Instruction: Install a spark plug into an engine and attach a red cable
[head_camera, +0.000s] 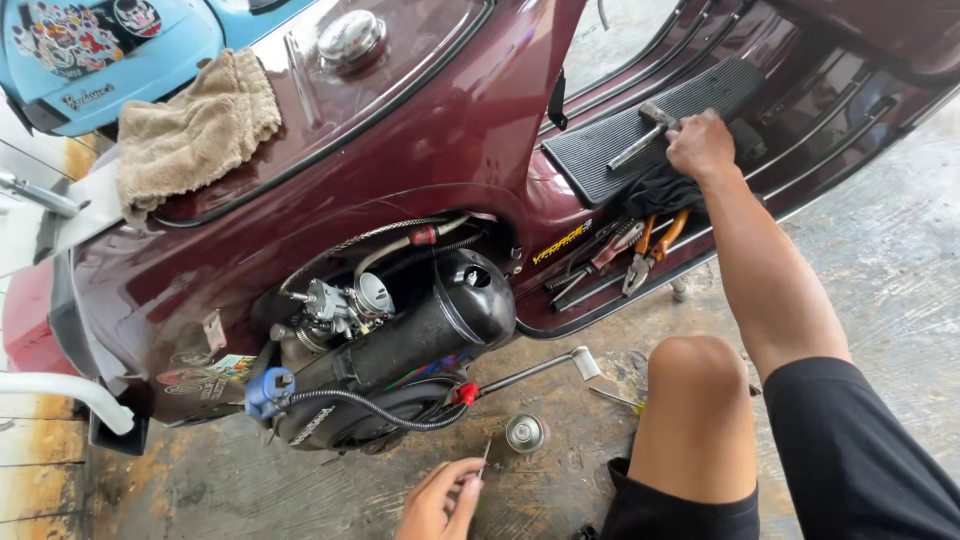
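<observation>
My left hand (440, 500) is low at the bottom edge and pinches a thin metal tool (484, 458) between thumb and fingers, just below the open engine bay (400, 330) of a maroon scooter (420, 120). My right hand (700, 145) reaches out to the scooter's floorboard, with its fingers curled down into a black pouch (655, 190). It sits right beside the head of a hammer (640, 135) lying on the ribbed black mat (640, 120). What the curled fingers grip is hidden.
Orange-handled pliers (655, 245) and red-handled pliers (612, 248) lie on the floorboard edge. A small round metal cap (525, 432) sits on the concrete near the kick lever (545, 368). A beige towel (195, 130) drapes over the seat area. My bare knee (695, 400) is at the right.
</observation>
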